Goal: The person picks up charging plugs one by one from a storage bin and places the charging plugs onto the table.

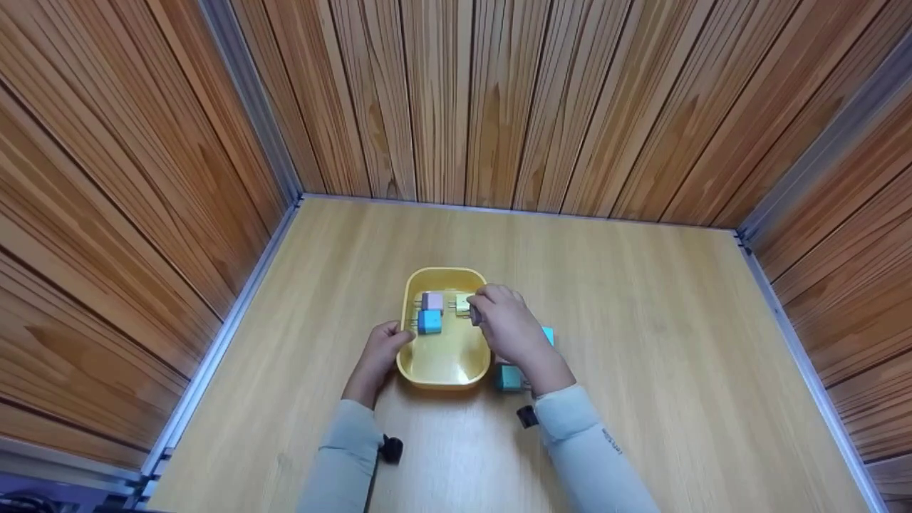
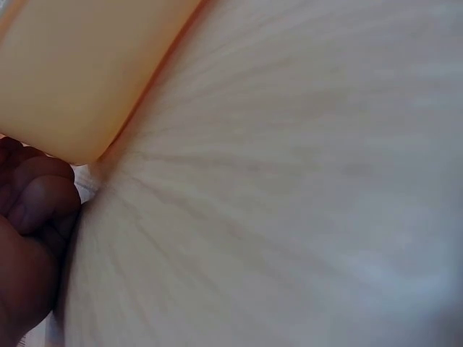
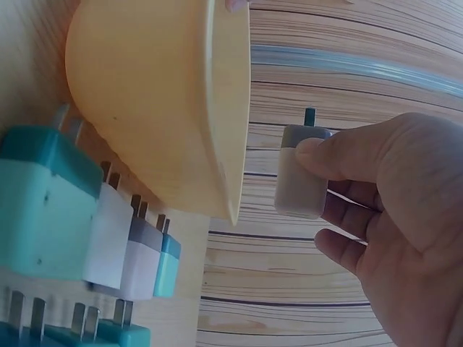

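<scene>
Head: left grip (image 1: 381, 350) pinches left wall of yellow tray (image 1: 443, 367) on bench (image 1: 641, 356); three charger plugs (image 1: 429, 322) inside. Left wrist: fingers (image 2: 47, 199) curled beside tray. Right wrist: right grip (image 3: 391, 195) pinches grey two-tone plug (image 3: 298, 177) near tray rim; other plugs (image 3: 51, 210) outside.

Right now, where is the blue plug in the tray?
In the head view, the blue plug sits left in the yellow tray, just below the pink plug, near the left hand.
</scene>
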